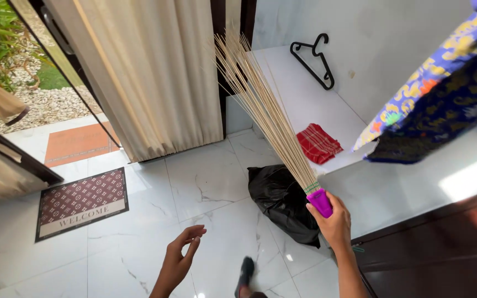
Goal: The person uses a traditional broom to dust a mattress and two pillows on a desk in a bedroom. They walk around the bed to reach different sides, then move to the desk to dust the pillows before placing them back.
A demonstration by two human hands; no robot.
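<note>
1. Nearest, the right hand [335,223] is clamped round the purple plastic grip of a bundled straw stick broom [266,110], bristles pointing up and away, clear of the floor.
2. Beside it, the left hand [180,259] hangs empty, fingers loosely apart over the white marble floor tiles [205,182].
3. Just beyond, a crumpled black plastic bag [282,201] sits on the tiles, so sweeping looks hardly begun.
4. Farther off, a red checked cloth [318,143] and black hanger [313,60] lie on the white ledge [299,99].
</note>
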